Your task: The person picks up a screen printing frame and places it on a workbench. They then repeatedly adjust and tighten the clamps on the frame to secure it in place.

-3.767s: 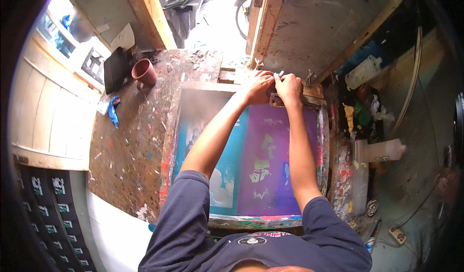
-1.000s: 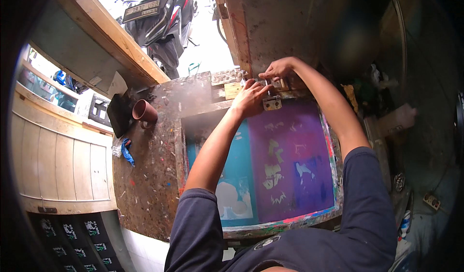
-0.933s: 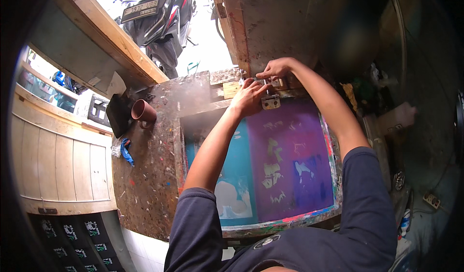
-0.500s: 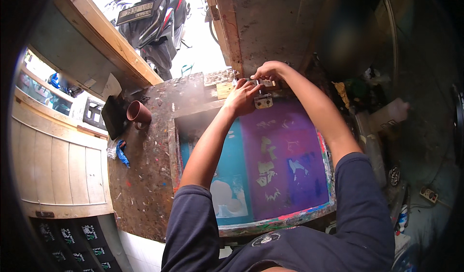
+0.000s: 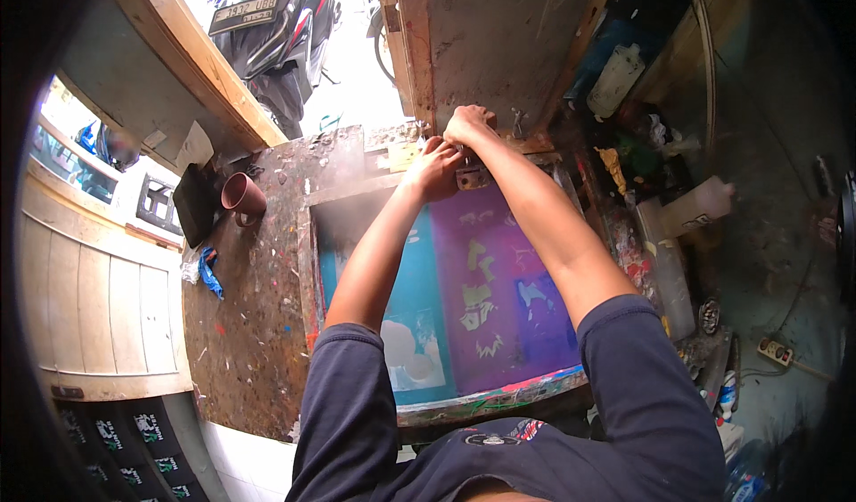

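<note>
Our left hand and right hand pinch the hinge clamp narrowly; a slip could shift the screen frame.

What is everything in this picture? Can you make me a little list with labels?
place: a paint-spattered worktable beside a wooden wall
main thing: a screen-printing frame lying flat, its mesh teal and purple with pale shapes
left hand: on the metal clamp at the frame's far edge
right hand: just above it, at the same clamp; grip unclear
on the table: a brown mug, a black pouch, a blue rag
outside: a parked scooter
right side: cluttered bottles and a white jug
</note>
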`<state>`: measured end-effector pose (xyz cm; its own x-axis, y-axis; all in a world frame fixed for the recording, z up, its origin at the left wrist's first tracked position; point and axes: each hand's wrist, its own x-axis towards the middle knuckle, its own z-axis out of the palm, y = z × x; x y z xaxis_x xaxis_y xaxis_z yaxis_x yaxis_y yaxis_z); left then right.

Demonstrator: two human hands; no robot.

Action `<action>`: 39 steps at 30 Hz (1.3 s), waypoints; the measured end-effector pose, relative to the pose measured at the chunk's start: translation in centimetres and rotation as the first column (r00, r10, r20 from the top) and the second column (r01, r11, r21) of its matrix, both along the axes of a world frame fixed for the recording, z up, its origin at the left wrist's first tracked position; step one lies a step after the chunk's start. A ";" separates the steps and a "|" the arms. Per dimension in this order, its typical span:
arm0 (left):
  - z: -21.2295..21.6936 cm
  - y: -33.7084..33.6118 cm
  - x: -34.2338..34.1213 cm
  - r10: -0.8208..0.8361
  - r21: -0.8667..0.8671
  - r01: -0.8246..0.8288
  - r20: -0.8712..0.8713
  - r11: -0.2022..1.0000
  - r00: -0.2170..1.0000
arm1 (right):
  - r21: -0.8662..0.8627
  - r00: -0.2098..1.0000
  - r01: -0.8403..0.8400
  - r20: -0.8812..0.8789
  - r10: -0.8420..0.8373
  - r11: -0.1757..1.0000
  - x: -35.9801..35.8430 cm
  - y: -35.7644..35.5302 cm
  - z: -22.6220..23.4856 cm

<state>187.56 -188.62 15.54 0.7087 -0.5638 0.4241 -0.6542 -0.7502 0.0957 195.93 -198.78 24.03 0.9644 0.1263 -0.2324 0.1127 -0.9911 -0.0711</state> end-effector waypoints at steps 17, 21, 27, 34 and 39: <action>0.6 -0.1 -0.8 0.074 0.003 -0.074 -0.108 0.997 0.991 | -0.242 0.987 -0.158 -0.029 0.156 0.957 0.8 1.9 -0.7; 0.6 -0.1 -0.5 0.087 0.100 -0.078 -0.099 0.992 0.991 | -0.097 0.936 -0.319 -0.190 0.298 0.943 2.9 -0.4 -0.5; 0.6 0.2 -0.5 0.109 0.102 -0.094 -0.147 0.990 0.983 | 0.449 0.616 -0.588 -0.290 0.732 0.673 7.4 -5.1 -2.1; 1.1 0.1 -0.7 0.063 0.007 -0.063 -0.149 0.998 0.987 | 0.675 0.299 -0.419 -0.529 0.794 0.608 9.8 -6.2 -3.2; 1.3 -0.2 -0.8 0.093 0.023 -0.091 -0.163 0.996 0.982 | 0.670 0.400 -0.418 -0.470 0.787 0.613 9.0 -6.8 -3.9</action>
<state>186.71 -188.82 16.87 0.8169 -0.4986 0.2899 -0.5588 -0.8086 0.1840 204.95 -205.60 20.17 0.1437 0.8527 -0.5023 0.4016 -0.5141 -0.7579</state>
